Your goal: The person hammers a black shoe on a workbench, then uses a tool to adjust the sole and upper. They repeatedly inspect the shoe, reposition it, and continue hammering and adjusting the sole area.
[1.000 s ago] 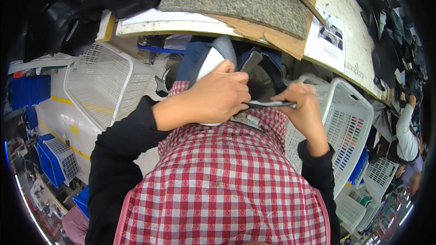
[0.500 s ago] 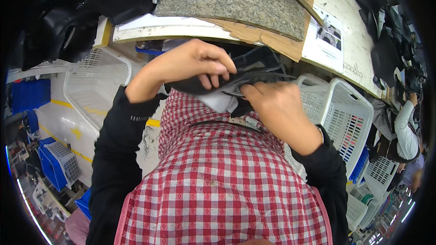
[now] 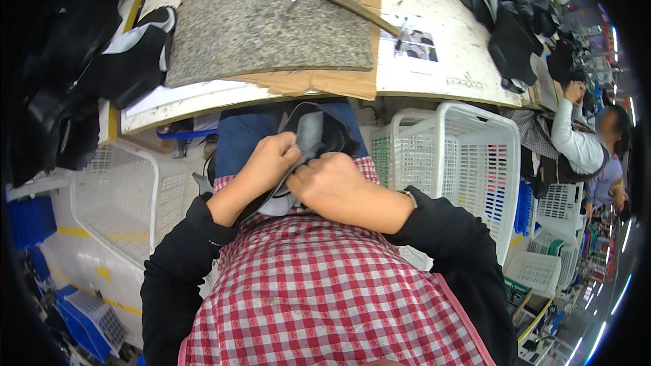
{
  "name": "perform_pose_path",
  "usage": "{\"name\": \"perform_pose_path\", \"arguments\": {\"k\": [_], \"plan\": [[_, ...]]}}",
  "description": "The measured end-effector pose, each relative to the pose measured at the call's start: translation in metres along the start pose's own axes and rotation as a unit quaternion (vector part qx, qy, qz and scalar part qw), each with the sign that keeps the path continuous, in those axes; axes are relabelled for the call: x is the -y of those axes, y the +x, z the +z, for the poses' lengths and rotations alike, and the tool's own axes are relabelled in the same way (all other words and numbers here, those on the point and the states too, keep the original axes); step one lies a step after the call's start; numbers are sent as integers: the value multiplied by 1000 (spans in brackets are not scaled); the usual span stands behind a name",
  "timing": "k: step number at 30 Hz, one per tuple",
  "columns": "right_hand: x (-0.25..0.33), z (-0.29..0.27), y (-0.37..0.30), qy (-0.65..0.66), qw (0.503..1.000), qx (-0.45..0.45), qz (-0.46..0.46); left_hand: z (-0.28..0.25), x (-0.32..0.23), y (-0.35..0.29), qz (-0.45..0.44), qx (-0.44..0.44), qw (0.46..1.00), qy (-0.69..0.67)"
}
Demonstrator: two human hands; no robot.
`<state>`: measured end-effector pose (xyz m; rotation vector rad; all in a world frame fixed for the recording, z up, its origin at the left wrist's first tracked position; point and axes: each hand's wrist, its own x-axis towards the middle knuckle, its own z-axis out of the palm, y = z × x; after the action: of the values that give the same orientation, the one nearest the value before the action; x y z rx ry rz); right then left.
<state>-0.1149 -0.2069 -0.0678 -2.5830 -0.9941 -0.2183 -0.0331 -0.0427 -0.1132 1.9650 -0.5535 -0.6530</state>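
Over my lap I hold a black shoe upper [image 3: 311,130], its grey lining turned partly outward. My left hand [image 3: 266,163] pinches one edge of it, fingers curled. Right beside it, my right hand [image 3: 332,184] is closed on the same piece, its fingertips close to the left hand's. Both hands hide part of the upper, and its lower end lies against my red checked apron [image 3: 298,264].
A hammer [image 3: 342,3] rests on a grey stone slab [image 3: 264,27] on the white table [image 3: 434,20]. Black leather pieces [image 3: 125,64] overhang its left end; more [image 3: 512,41] lie at right. White crates [image 3: 475,169] stand beside me. Another person [image 3: 576,135] is at far right.
My hands have come together, and the upper has been turned so more grey lining shows. My view has shifted, bringing the whole hammer into sight.
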Motion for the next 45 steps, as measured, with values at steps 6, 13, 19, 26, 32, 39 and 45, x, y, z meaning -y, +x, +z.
{"name": "perform_pose_path", "arguments": {"k": [6,13,19,26,32,39,45], "plan": [[-5,-1,-12,6,999,-41,9,-8,7,-13,90,55,993,-53],[2,6,-11,8,999,-45,-15,-1,3,-18,184,-18,971,149],[5,6,-16,-8,1000,7,-7,-6,40,17,-12,63,998,3],[6,-7,-8,-25,999,43,19,-96,3,23,-75,2,883,-464],[8,-3,-9,-36,999,23,11,-39,-48,-73,43,57,995,72],[-48,7,27,44,978,152,-135,8,-1,-93,112,-113,985,69],[-120,22,46,338,869,350,88,21,18,-102,412,-75,870,260]]}}
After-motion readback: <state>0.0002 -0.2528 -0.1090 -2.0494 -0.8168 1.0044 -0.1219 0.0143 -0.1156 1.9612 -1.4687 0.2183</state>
